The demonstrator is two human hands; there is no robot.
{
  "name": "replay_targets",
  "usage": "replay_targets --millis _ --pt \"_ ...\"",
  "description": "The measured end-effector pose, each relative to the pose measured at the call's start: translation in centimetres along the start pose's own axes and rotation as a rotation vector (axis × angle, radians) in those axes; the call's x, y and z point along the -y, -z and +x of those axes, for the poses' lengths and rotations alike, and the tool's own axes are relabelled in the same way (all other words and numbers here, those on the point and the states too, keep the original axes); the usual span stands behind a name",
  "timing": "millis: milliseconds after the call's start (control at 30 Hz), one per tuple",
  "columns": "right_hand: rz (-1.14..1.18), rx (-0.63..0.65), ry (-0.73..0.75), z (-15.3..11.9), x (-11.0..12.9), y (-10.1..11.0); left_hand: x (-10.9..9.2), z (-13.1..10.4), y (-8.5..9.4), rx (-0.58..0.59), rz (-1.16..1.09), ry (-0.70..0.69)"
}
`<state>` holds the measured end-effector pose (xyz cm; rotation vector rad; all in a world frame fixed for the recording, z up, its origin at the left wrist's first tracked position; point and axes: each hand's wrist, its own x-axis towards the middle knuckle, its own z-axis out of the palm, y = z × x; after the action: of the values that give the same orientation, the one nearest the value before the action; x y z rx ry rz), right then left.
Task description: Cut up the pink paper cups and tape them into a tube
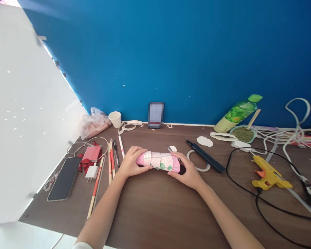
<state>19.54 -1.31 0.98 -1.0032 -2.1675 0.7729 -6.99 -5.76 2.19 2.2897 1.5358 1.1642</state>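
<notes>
A pink tube with pale patterned bands and green leaf-like shapes lies sideways between my two hands, just above or on the table; I cannot tell which. My left hand grips its left end, thumb below and fingers over the top. Around the right end curls my right hand, with a dark opening showing beside its fingers. Just behind the tube are a small white paper disc and a thin metal tip, partly hidden. A white ring and a dark blue stick-like tool lie right of my right hand.
Left are a phone, a white charger, chopsticks and pens. At right are a yellow glue gun with a black cord, tangled white cables, a bowl and a leaning green bottle. A small screen stands against the blue wall.
</notes>
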Motion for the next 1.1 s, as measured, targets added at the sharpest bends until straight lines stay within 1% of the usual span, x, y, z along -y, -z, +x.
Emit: replay_targets --millis 200,333,467,600,733,933,1000,1100 --pt "-0.033 0.004 0.029 0.3 0.1 0.1 0.6 -0.2 -0.2 0.019 0.011 0.009" --pt "-0.048 0.006 0.064 1.0 -0.4 -0.3 1.3 -0.3 -0.6 -0.020 0.023 0.011" --pt "-0.060 0.004 0.073 2.3 -0.4 -0.7 2.0 -0.2 -1.0 -0.042 0.030 0.025" --pt "-0.109 0.022 0.054 4.0 -0.3 -1.0 2.5 -0.1 -0.9 -0.105 0.061 0.143" --pt "-0.157 0.046 0.003 5.2 -1.1 -1.4 2.9 -0.2 -0.6 -0.166 0.071 0.263" --pt "-0.271 0.071 -0.134 6.6 -2.2 -2.1 3.4 0.0 -0.1 -0.315 0.068 0.447" --pt "-0.308 0.053 -0.149 7.1 -1.9 -2.4 3.5 0.0 -0.1 -0.351 0.055 0.495" --pt "-0.311 -0.063 -0.112 7.6 -0.6 -3.0 3.4 0.0 -0.1 -0.363 0.032 0.496"
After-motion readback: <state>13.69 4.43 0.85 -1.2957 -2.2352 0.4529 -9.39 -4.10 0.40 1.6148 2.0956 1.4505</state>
